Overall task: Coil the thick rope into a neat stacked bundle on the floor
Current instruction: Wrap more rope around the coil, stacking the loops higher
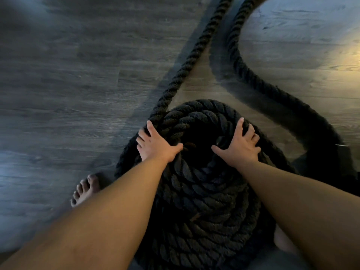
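Rope [194, 191] coiled on floor [58, 75], left hand [155, 147] and right hand [240, 149] fingers gripping top turn

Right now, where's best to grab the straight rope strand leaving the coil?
Take the straight strand just beyond the left hand, where it leaves the coil. Come from above on its left: it lies flat, with bare floor beside it.

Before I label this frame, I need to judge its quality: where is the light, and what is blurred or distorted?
Head view: warm light on the grey wood-plank floor at the right edge; head view: thick black twisted rope coil dim, centre nearly black; head view: loose strand at right motion-blurred, forearms stretched by the lens.
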